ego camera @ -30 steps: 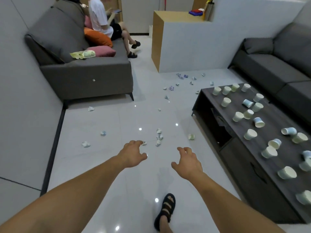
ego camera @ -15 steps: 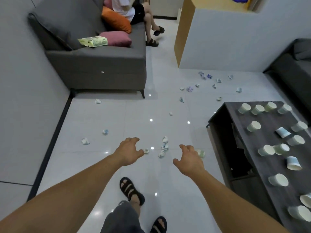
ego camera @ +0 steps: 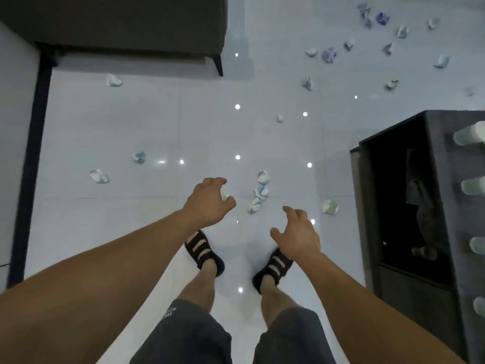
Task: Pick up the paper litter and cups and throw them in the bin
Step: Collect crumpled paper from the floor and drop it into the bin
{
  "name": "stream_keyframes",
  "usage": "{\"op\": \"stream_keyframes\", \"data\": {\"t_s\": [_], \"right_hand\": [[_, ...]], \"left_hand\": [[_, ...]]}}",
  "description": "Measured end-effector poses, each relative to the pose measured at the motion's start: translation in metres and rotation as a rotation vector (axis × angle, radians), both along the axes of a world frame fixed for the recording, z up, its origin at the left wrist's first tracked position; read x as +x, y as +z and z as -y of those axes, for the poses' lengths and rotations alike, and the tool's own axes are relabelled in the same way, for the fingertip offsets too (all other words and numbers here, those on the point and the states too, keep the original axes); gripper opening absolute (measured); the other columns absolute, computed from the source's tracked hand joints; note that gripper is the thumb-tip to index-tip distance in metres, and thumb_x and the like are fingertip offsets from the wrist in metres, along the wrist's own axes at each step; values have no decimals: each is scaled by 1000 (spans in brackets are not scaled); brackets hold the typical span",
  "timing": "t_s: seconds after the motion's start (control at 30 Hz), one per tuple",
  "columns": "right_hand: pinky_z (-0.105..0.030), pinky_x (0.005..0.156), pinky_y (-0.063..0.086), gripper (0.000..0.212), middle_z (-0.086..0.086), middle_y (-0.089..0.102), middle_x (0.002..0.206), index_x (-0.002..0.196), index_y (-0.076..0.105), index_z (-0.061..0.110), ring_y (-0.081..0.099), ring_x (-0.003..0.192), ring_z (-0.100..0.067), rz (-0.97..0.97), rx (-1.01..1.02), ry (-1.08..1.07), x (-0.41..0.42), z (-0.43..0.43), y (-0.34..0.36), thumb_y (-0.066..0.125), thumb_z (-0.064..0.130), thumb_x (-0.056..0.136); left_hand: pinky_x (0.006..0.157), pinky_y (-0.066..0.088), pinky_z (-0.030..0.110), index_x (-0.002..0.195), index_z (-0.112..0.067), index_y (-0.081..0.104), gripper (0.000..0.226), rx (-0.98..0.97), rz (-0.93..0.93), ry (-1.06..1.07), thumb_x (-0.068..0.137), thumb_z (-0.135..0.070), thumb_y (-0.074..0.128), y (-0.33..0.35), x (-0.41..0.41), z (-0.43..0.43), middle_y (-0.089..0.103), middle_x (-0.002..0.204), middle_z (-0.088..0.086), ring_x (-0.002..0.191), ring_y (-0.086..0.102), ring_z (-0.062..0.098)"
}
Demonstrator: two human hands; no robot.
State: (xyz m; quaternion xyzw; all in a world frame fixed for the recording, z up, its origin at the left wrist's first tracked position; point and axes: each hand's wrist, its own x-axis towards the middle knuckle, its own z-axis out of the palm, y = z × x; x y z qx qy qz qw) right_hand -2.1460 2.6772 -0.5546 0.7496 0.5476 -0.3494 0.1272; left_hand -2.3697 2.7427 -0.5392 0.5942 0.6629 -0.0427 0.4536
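Paper scraps (ego camera: pixel 259 197) crumpled on white floor (ego camera: pixel 118 122), just beyond left hand (ego camera: pixel 210 203) and right hand (ego camera: pixel 298 236); both hands hovering empty, fingers loosely spread apart.

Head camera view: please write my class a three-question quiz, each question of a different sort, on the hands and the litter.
1. True or false: the right hand holds a cup.
2. The green crumpled piece lies nearest to: A the dark table; B the sofa; C the left wall.
3. Name the person's footwear.

Key: 1 false, it holds nothing. 2 A. 3 dark sandals.
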Motion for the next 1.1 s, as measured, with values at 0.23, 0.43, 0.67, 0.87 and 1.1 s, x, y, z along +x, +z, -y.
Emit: {"op": "stream_keyframes", "data": {"t_s": [0.23,0.43,0.67,0.87,1.1], "right_hand": [[-38,86,44,69,-6,35,145,149,30,24,48,121,-30,-40,13,24,24,-48,-213,58,44,89],[-40,85,45,68,-8,39,139,146,32,25,49,117,-30,-61,2,103,36,-46,-386,60,46,88],[-40,80,43,66,-16,44,128,144,34,20,52,108,-37,-40,-18,91,29,-46,-515,61,44,88],[-34,74,41,49,-15,46,123,127,49,15,59,92,-36,-113,39,-1,18,-50,-513,64,34,84],[-30,67,52,52,3,54,111,121,52,17,55,78,-6,-526,302,54,3,-66,-389,77,30,78]], "left_hand": [[104,34,38,145,-20,34,63,-92,-32,19,90,-42,54,-205,42,-29,32,149,6,133,35,26],[104,35,36,144,-18,37,61,-91,1,27,89,-38,56,-365,82,-39,38,146,7,131,39,24],[97,35,30,142,-21,38,60,-98,27,61,88,-39,56,-477,77,-42,41,144,5,127,45,23],[94,37,26,140,-21,41,57,-147,79,109,89,-40,56,-481,61,-33,49,138,2,121,49,19],[80,45,21,134,-26,46,50,-307,311,320,90,-47,57,-386,57,-42,59,118,-7,100,59,9]]}}
